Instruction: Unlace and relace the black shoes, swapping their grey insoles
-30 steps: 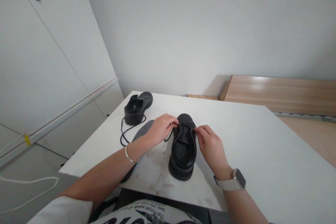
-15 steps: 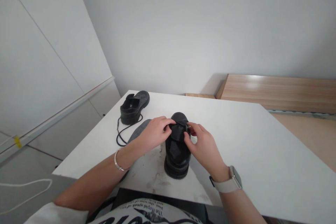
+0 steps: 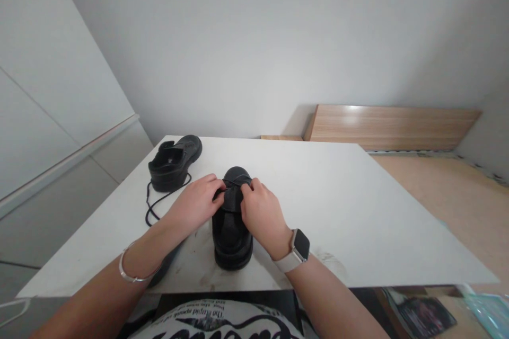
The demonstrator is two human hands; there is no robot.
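A black shoe (image 3: 231,228) stands on the white table (image 3: 358,222), heel toward me. My left hand (image 3: 196,204) and my right hand (image 3: 260,212) both rest on its upper near the tongue, fingers curled and pinched on its black lace (image 3: 234,184). A bracelet circles my left wrist and a watch with a pale strap (image 3: 296,251) sits on my right wrist. Under my left forearm lies a grey insole (image 3: 167,267), mostly hidden.
A second black shoe (image 3: 174,162) sits at the table's far left corner with a loose black lace (image 3: 153,204) trailing toward me. White cabinet doors stand to the left. A low wooden board (image 3: 389,126) lies by the wall on the right.
My hands have drawn closer together over the shoe's upper. The view has swung to the right, so shoes and table sit further left in the picture.
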